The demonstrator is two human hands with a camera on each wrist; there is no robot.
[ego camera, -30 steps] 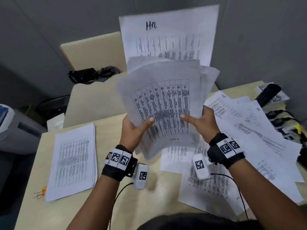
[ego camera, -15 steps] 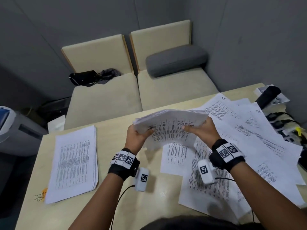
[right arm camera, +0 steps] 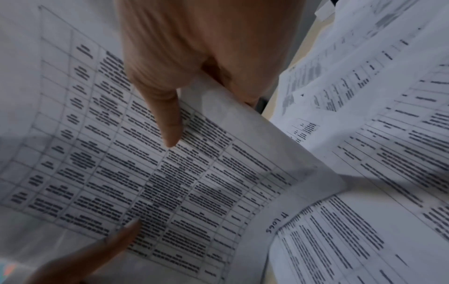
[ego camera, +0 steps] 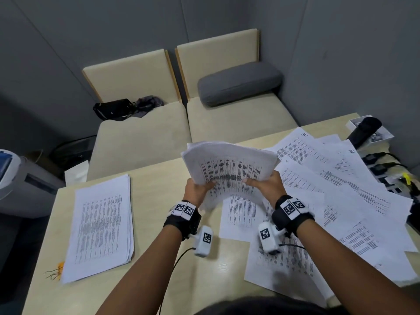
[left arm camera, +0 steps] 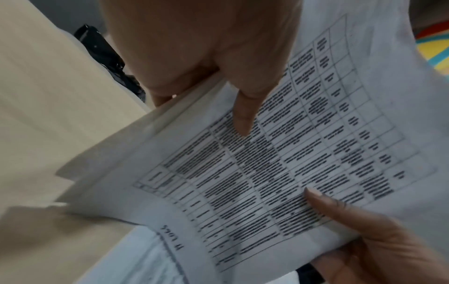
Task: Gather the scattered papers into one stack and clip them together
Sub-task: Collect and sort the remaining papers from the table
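While both hands pinch its side edges, the bowed bundle of white printed sheets [ego camera: 229, 169] hangs mid-frame above the pale wooden table [ego camera: 156, 194], probably so it can be squared. The left hand [ego camera: 197, 190] and right hand [ego camera: 266, 186] each clamp thumb on top and fingers beneath. Edges look fanned and uneven. Loose printed pages [ego camera: 341, 192] spread across the right, and a flat paper stack [ego camera: 102, 226] lies at left.

Two hands [ego camera: 197, 189]; two paper stacks [ego camera: 229, 169]; two seats [ego camera: 141, 137]; one cushion [ego camera: 238, 84].
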